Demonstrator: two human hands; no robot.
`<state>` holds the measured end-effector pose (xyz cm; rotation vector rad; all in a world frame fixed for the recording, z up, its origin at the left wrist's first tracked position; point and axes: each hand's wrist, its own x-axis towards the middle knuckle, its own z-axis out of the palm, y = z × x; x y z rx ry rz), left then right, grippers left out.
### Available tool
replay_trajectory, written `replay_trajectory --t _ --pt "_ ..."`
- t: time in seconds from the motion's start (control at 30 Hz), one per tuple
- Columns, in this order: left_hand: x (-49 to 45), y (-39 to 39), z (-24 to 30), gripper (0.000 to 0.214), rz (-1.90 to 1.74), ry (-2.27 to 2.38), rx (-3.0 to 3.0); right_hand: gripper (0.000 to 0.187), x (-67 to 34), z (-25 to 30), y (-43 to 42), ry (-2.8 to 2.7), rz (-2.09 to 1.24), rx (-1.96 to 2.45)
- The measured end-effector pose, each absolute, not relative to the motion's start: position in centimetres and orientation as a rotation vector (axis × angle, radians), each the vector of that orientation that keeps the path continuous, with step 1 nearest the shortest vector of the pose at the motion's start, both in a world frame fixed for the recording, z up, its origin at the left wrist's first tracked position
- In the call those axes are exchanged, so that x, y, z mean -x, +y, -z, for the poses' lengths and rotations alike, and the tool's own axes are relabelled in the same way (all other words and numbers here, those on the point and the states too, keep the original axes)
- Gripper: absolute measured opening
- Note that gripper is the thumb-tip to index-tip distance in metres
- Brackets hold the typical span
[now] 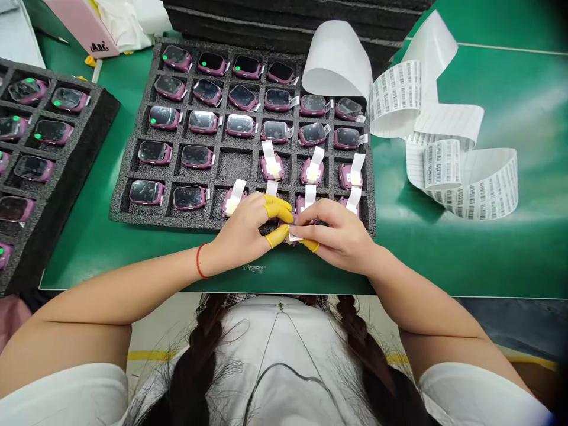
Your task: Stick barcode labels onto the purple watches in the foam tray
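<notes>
Yellow finger cots cover some fingertips of my left hand [248, 228], which is closed on a small purple smartwatch body, mostly hidden by the fingers. My right hand [344, 239], with a yellow cot showing on one finger, pinches a small white label [295, 234] against that watch. Both hands meet over the front edge of a black foam tray [133, 220]. Just beyond them, several purple watches lie face down with white strips sticking up, such as this watch [272, 168]. Others in the tray lie screen up, like this dark-screened watch [197, 156].
A curled roll of barcode labels [473, 195] spreads over the green table [501, 260] on the right. At left sits another foam tray [95, 121] of watches. Stacked black foam [266, 21] stands behind, and a pink box [80, 23] is at the back left.
</notes>
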<state>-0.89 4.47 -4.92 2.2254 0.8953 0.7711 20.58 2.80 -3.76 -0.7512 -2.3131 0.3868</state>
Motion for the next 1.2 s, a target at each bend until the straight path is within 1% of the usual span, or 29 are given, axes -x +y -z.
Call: replay_trajectory --t 0.07,0.2,0.37,0.43,0.57,0.8,0.97,1.07,1.13,1.2 --pt "1.0 4.4 5.0 0.005 -0.762 0.901 -2.235 0.019 -20.9 3.5 3.0 -2.384 -0.446 0.748" --pt "1.1 4.2 5.0 0.008 -0.702 0.948 -2.265 0.018 -21.5 2.7 3.2 -2.454 -0.569 0.743" --pt "1.0 4.1 5.0 0.006 -0.720 0.958 -2.260 0.016 -21.4 2.2 3.1 -2.410 -0.821 0.776" --pt "0.9 4.1 5.0 0.007 -0.735 0.949 -2.256 0.012 -21.1 2.3 3.1 -2.367 -0.836 0.852" --pt "0.9 4.2 5.0 0.010 -0.718 0.920 -2.269 0.004 -20.6 3.0 2.9 -2.358 -0.705 0.894" --pt "0.9 4.3 5.0 0.009 -0.732 0.894 -2.283 0.015 -20.6 3.3 2.5 -2.466 -0.364 0.894" --pt "0.9 4.2 5.0 0.007 -0.743 0.906 -2.266 0.015 -20.5 3.0 2.3 -2.523 -0.013 0.817" --pt "0.8 4.2 4.9 0.008 -0.746 0.916 -2.257 0.017 -20.4 2.8 2.1 -2.564 0.135 0.787" --pt "0.8 4.2 4.9 0.008 -0.749 0.917 -2.256 0.016 -20.4 2.5 2.0 -2.573 0.179 0.771" --pt "0.8 4.2 4.9 0.008 -0.747 0.914 -2.255 0.011 -20.7 2.0 2.0 -2.518 0.091 0.785"
